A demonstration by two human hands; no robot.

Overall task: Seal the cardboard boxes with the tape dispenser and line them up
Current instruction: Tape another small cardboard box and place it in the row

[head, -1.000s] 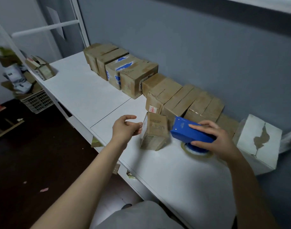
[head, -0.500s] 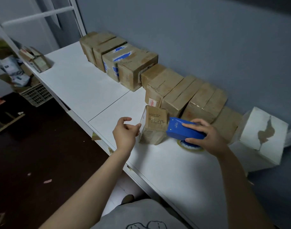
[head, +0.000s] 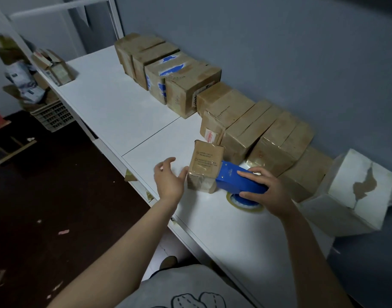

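Note:
A small cardboard box (head: 202, 165) stands upright on the white table (head: 115, 103), in front of a row of several taped cardboard boxes (head: 241, 123) lined up along the grey wall. My right hand (head: 268, 192) grips the blue tape dispenser (head: 237, 182), whose front end touches the small box's right side. The tape roll (head: 243, 202) shows beneath the dispenser. My left hand (head: 169, 180) hovers just left of the small box, fingers relaxed and spread, thumb close to the box's lower left edge.
A white box (head: 355, 192) with a torn patch sits at the right end of the row. Loose cartons (head: 55, 67) lie at the table's far left corner. A plastic crate (head: 52, 116) and clutter stand on the dark floor at left.
My left hand has opened, its fingers spreading a little away from the small box. The dispenser stays against the box's right side. The view has shifted slightly.

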